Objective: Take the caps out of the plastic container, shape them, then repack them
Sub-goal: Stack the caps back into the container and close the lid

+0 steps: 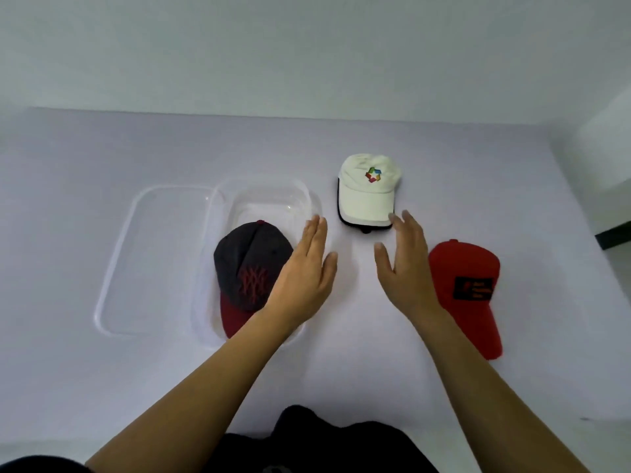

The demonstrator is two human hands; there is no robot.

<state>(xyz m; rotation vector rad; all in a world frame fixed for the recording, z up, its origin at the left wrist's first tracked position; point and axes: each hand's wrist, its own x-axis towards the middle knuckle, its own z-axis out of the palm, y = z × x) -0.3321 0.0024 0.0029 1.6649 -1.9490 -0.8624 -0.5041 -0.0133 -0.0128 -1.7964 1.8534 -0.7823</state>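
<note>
In the head view, a clear plastic container (269,203) is seen left of centre on the pale surface (102,370), with its clear lid (160,261) laid flat just beside it on the left. A dark cap (246,268) with a red brim is lodged inside the container, brim toward the person.

The left hand (307,274) is held flat over the container's right rim, fingers straight and together; nothing is gripped. The dark cap lies just left of this hand and is partly covered by the wrist.

A white cap (367,196) with a coloured emblem is set on the surface beyond the container's right side, ahead of both hands. The right hand (406,264) is spread, thumb apart, and nothing is held in it. Its fingertips are at the near right corner of the white cap's brim, but whether contact is made cannot be told.

A red cap (467,291) with a dark patch is laid on the surface just right of the right hand and forearm, brim toward the person. Dark clothing (307,438) is seen at the bottom edge.
</note>
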